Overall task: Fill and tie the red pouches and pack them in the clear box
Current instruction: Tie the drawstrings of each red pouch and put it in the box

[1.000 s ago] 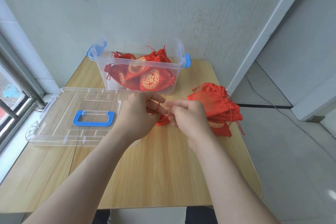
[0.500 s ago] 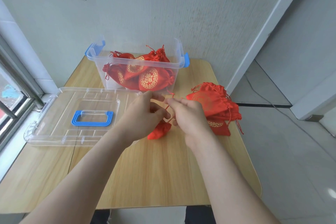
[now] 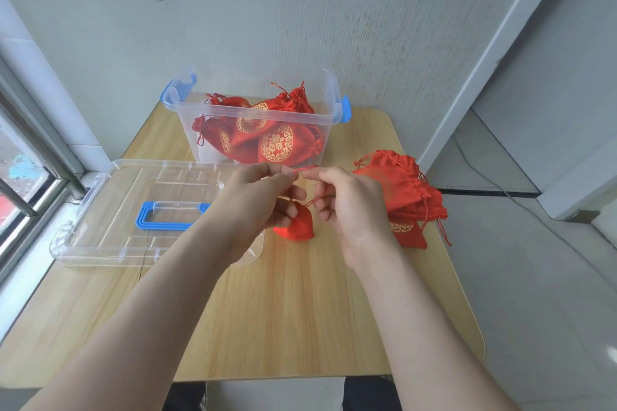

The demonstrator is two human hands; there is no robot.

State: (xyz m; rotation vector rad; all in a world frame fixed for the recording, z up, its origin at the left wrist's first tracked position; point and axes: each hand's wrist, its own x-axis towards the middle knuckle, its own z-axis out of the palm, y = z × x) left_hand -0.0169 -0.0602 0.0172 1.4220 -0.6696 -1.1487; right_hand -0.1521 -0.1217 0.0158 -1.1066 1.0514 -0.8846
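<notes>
A small filled red pouch (image 3: 296, 224) hangs just over the table between my hands. My left hand (image 3: 257, 200) pinches its red drawstring (image 3: 304, 169) near the pouch neck. My right hand (image 3: 350, 203) pinches the same drawstring from the other side, and the cord runs taut between my fingertips. Behind them stands the clear box (image 3: 213, 103) with blue latches, holding several tied red pouches (image 3: 277, 143) with gold emblems. A pile of flat red pouches (image 3: 405, 190) lies to the right of my right hand.
The clear lid (image 3: 107, 210) with a blue handle (image 3: 167, 215) lies flat on the left of the wooden table (image 3: 283, 327), partly under my left forearm. A window frame (image 3: 30, 177) borders the left, a grey wall stands behind, and the floor drops away on the right.
The pouch came down from between my hands and now hangs on its drawstring. Both hands rose slightly and drew the cord out between the fingertips.
</notes>
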